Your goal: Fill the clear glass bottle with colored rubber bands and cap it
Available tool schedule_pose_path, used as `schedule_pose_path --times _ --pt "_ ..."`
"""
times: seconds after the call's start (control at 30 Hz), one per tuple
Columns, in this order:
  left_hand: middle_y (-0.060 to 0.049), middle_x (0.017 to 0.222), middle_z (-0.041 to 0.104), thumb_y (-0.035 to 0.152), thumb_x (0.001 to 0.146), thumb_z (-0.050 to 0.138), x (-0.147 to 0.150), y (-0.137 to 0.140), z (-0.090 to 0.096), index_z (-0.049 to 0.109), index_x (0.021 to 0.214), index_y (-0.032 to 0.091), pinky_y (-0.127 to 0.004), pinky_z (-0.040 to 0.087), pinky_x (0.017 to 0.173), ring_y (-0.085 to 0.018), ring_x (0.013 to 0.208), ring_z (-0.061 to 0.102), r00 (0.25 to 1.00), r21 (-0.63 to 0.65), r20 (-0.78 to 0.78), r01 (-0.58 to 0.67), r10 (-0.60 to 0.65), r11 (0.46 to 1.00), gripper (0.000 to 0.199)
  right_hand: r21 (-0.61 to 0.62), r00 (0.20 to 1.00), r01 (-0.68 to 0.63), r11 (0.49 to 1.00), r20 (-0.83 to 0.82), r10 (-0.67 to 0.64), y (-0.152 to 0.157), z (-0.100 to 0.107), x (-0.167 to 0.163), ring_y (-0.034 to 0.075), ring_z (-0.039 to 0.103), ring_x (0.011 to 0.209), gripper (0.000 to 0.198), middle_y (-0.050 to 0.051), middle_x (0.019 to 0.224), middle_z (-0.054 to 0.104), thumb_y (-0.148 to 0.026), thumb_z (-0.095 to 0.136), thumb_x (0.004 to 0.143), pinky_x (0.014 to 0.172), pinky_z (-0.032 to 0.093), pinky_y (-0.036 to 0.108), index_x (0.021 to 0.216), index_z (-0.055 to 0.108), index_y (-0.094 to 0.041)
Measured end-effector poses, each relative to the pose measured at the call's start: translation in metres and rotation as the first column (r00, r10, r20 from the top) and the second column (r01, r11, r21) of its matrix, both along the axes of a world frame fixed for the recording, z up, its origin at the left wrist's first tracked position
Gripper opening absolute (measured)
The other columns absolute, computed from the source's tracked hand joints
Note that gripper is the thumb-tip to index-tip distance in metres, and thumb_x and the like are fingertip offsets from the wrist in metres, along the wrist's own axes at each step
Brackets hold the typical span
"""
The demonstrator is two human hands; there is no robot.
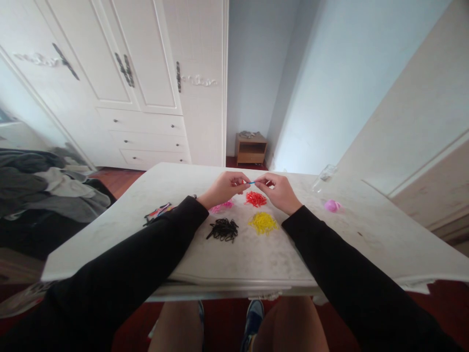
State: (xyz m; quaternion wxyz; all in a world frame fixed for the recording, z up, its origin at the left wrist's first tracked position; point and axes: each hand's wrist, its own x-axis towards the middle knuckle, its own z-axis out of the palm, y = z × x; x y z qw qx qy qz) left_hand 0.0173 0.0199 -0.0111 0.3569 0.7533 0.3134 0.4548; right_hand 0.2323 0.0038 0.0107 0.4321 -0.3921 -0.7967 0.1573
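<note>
Between my hands stretches a short, thin blue strand (251,183), perhaps a small elastic band. My left hand (224,188) pinches its left end, and my right hand (280,191) pinches the other end, both just above the white table. Below the hands lies a pile of red bits (255,199), with a yellow pile (263,223) nearer to me. A heap of black loops (223,230) sits left of the yellow one. The pink pile (222,207) is partly covered by my left hand.
Multicoloured strips (158,213) lie by my left forearm. A clear bottle or jar (324,177) and a pink-purple object (332,206) are on the right of the white table (330,249). Clothes (69,195) are heaped at the left; a white wardrobe (146,63) stands behind.
</note>
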Motion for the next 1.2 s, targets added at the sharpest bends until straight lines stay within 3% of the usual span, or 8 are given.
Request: schedule_pose_path --times 0.47,0.9,1.07,1.2 --pt "-0.003 0.065 0.069 0.043 0.081 0.080 -0.003 0.004 -0.001 0.076 0.085 0.015 -0.024 0.051 0.056 -0.013 0.058 0.064 0.998 -0.024 0.046 -0.040 0.041 0.999 0.028 0.020 1.000 -0.005 1.000 -0.004 0.005 -0.001 0.000 0.000 0.017 0.065 0.070 0.011 0.003 0.077 0.074 -0.027 0.066 0.087 0.065 0.049 0.029 0.081 0.073 -0.020" --pt "-0.002 0.061 0.067 0.031 0.079 0.079 -0.005 -0.003 0.010 0.074 0.075 0.014 -0.023 0.050 0.057 -0.012 0.057 0.062 1.000 -0.046 0.025 -0.009 0.010 0.999 0.018 0.051 1.000 -0.002 0.999 0.006 0.002 -0.003 0.000 -0.003 0.016 0.061 0.070 0.013 0.001 0.073 0.068 -0.022 0.063 0.085 0.066 0.047 0.030 0.073 0.066 -0.021" --pt "-0.002 0.057 0.064 0.026 0.075 0.077 -0.014 0.002 0.017 0.071 0.071 0.013 -0.022 0.046 0.052 -0.011 0.053 0.057 0.997 -0.091 0.060 -0.036 0.042 0.995 0.015 0.076 0.989 0.085 0.993 -0.125 -0.075 -0.006 0.005 -0.005 0.016 0.060 0.070 0.013 0.001 0.071 0.066 -0.023 0.062 0.083 0.064 0.045 0.029 0.069 0.062 -0.021" --pt "-0.003 0.057 0.064 0.022 0.072 0.075 -0.029 0.010 0.024 0.070 0.067 0.012 -0.022 0.045 0.053 -0.010 0.054 0.057 0.981 -0.101 0.114 -0.145 0.157 0.984 0.012 0.109 0.939 0.224 0.969 -0.291 -0.184 -0.005 0.009 -0.002 0.015 0.059 0.068 0.012 0.000 0.071 0.066 -0.026 0.061 0.082 0.061 0.044 0.028 0.071 0.063 -0.021"
